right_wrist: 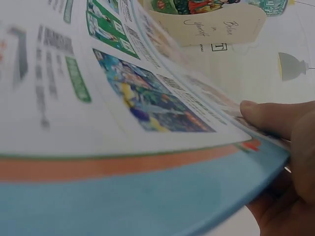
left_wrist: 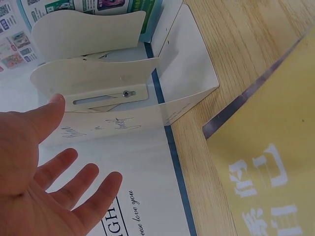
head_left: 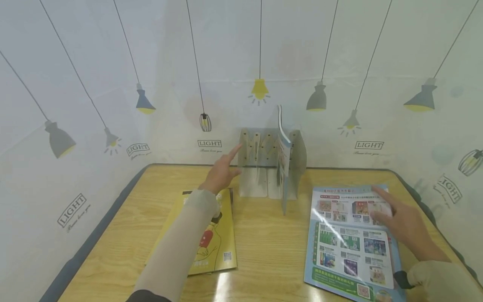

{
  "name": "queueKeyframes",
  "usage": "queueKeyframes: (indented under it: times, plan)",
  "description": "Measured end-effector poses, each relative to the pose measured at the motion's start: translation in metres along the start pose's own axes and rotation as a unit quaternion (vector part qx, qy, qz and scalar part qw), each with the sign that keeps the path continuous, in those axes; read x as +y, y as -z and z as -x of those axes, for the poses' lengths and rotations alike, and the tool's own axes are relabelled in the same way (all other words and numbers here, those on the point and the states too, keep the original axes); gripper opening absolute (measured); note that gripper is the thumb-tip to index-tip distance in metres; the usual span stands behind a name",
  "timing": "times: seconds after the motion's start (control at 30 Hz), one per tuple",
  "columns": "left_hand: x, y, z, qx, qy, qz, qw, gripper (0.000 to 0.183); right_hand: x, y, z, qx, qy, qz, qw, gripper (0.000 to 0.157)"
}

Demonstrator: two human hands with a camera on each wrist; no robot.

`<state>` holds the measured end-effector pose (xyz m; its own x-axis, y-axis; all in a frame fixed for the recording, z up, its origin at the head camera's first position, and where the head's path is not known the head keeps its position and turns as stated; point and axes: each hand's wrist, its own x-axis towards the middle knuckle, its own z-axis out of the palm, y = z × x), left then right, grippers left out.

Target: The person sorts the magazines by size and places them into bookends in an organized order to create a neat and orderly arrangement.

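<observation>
Bookstand [head_left: 264, 165] — white metal, at the back of the tabletop [head_left: 264, 251] — has the left hand [head_left: 222, 172] just left of it, fingers straight, released. Right of the bookstand, the right hand [head_left: 403, 222] pinches the blue booklet [head_left: 349, 239] at its edge — thumb [right_wrist: 275, 118] on the page.

The left arm covers part of the yellow book [head_left: 216, 235], so its cover picture cannot be seen whole. The blue magazine [head_left: 349, 247] runs off the bottom edge in the head view, and the right hand [head_left: 401, 222] hides its right side. In the right wrist view the magazine's near page is blurry and its words cannot be read. The writing on the white book stand [head_left: 264, 167] is too small to read.
</observation>
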<state>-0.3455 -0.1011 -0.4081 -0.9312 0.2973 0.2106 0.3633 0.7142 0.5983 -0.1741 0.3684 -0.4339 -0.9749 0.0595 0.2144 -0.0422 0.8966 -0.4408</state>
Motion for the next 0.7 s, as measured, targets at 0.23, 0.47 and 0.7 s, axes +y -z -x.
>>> queueKeyframes:
  times: [0.23,0.47,0.7]
  plan:
    - [-0.002,-0.001,-0.002,0.002,0.000,-0.004,1.0000,0.089,-0.011,0.005,0.001,0.031,0.014,0.005,0.999,0.077]
    - [-0.002,0.001,-0.001,0.005,-0.006,-0.001,1.0000,0.088,-0.018,0.012,0.003,0.071,0.046,0.005,0.996,0.075]
    - [-0.002,0.000,0.000,0.000,-0.003,-0.003,1.0000,0.088,-0.024,0.014,0.004,0.090,0.068,0.002,0.994,0.075]
